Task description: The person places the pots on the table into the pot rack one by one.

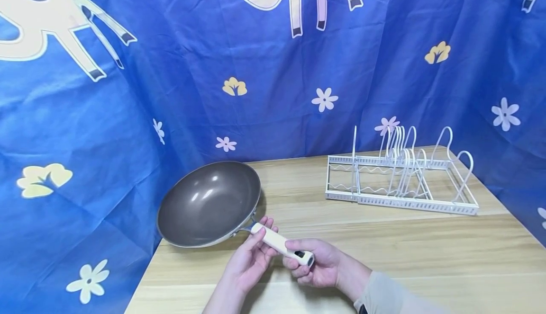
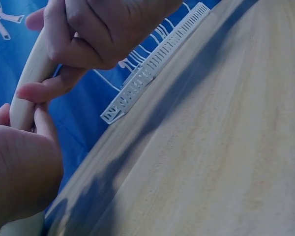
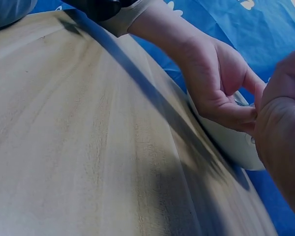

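Note:
A wok [image 1: 209,205] with a dark brown inside and a cream handle [image 1: 273,239] is at the left of the table, tilted, its handle towards me. My left hand [image 1: 252,259] holds the handle near the pan, thumb on top and fingers underneath. At the handle's far end my right hand [image 1: 317,262] grips it, with the thumb along the upper side. In the left wrist view the right hand [image 2: 96,32] curls round the handle [image 2: 32,81]. The pale outside of the wok [image 3: 226,135] shows behind the left hand [image 3: 221,83] in the right wrist view.
A white wire rack [image 1: 401,202] with several upright loops stands on the wooden table [image 1: 409,262] at the back right. Blue patterned cloth [image 1: 281,67] hangs behind the table and along its sides.

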A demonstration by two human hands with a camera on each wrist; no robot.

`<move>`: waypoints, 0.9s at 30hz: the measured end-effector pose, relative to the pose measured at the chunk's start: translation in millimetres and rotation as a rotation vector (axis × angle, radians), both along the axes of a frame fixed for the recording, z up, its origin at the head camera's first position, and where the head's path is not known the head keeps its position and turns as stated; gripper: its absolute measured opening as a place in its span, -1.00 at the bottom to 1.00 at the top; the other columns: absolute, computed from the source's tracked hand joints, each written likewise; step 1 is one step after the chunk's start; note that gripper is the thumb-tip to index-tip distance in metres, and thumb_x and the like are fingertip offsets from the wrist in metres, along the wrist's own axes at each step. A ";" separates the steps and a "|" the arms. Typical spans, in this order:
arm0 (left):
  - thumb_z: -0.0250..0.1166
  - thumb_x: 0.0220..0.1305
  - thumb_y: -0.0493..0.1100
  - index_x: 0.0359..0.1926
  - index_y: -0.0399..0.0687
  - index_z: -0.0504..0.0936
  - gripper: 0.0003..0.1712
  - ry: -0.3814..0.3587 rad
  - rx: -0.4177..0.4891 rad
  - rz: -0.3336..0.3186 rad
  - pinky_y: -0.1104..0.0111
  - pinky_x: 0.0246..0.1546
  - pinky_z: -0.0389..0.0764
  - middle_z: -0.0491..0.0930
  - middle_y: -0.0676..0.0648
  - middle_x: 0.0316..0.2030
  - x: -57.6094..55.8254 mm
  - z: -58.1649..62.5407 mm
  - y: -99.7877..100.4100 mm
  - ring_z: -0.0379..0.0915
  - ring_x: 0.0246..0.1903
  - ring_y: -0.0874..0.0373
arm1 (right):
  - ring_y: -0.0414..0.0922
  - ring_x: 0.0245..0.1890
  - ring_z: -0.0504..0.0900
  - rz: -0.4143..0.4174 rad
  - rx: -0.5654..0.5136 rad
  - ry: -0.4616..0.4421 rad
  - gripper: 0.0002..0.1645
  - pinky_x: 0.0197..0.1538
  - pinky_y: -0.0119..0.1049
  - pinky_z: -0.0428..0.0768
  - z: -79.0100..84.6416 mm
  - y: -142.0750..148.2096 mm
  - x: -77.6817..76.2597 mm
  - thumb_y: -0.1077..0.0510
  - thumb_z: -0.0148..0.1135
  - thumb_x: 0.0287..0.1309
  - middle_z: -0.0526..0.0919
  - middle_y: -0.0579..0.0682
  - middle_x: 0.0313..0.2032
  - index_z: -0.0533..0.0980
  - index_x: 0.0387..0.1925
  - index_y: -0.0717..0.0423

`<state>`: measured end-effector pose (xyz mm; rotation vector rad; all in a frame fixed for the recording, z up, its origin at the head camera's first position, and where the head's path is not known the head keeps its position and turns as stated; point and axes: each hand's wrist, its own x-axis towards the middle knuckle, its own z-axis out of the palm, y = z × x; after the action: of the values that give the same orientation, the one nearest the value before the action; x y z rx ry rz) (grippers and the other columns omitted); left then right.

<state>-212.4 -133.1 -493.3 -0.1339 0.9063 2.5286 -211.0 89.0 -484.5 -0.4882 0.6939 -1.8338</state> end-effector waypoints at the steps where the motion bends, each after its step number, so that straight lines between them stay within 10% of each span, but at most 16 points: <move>1: 0.08 0.52 -0.15 0.39 0.13 0.30 -0.52 -0.006 -0.006 0.000 0.49 0.31 0.50 0.52 0.17 0.23 0.7 0.3 -0.2 0.49 0.19 0.26 | -0.49 -0.58 0.50 -0.012 0.009 0.012 -0.46 -0.51 -0.69 0.45 -0.3 0.2 0.6 -0.03 -0.21 0.54 0.56 -0.29 -0.43 0.23 0.36 0.18; 14: 0.06 0.53 -0.13 0.45 0.03 0.18 -0.44 0.039 -0.057 -0.045 0.50 0.24 0.56 0.46 0.12 0.33 10.8 -0.2 1.9 0.50 0.20 0.26 | -0.47 -0.52 0.62 -0.042 -0.015 0.081 -0.48 -0.48 -0.65 0.57 -3.3 1.5 14.6 0.08 -0.02 0.48 0.62 -0.28 -0.36 0.23 0.35 0.21; 27: 0.11 0.50 -0.13 0.49 -0.07 0.14 -0.36 0.140 -0.194 -0.090 0.49 0.07 0.64 0.37 0.00 0.44 2.0 25.0 15.8 0.50 0.26 0.20 | -0.43 -0.55 0.65 -0.109 -0.021 0.143 -0.43 -0.53 -0.61 0.57 11.4 12.0 20.7 0.12 0.01 0.48 0.63 -0.25 -0.38 0.12 0.37 0.21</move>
<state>-210.4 -117.3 -468.4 0.0239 1.1857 2.3869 -190.3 101.1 -473.0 -0.6100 0.8125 -1.9233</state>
